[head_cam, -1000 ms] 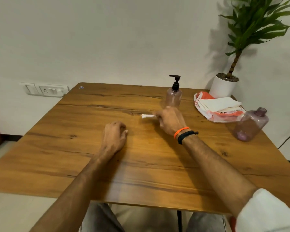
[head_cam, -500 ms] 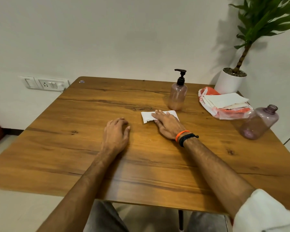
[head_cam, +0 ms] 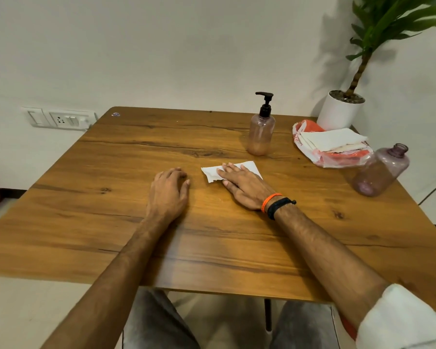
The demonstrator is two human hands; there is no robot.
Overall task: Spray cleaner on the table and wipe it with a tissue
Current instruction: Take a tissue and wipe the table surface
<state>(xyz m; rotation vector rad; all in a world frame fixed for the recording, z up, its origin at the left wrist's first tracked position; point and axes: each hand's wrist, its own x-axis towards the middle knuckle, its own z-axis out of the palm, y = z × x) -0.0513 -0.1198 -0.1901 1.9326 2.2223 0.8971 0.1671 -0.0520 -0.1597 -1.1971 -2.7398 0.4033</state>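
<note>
A plain pale wall backs the wooden table I sit at, its grain running across in dark streaks. The pump bottle stands upright toward the far side, clear pinkish plastic with a black pump head, and I place everything else from it. Just in front of the pump bottle, slightly to its left, the white tissue lies flat on the wood, and my right hand presses on it with straight fingers spread over the sheet, palm down; 2 bands, 1 orange and 1 black, circle that wrist. Further left of the pump bottle and nearer me, my left hand rests palm down on the bare wood, holding nothing, its fingers loosely bent, apart from the tissue. To the right of the pump bottle sits a tissue packet in orange and white wrapping with white sheets on top. Beyond that packet, a tinted capless bottle stands near the table's right edge. Behind the packet a potted plant in a white pot rises against the wall. Far left of the pump bottle, a wall socket is set into the wall.
</note>
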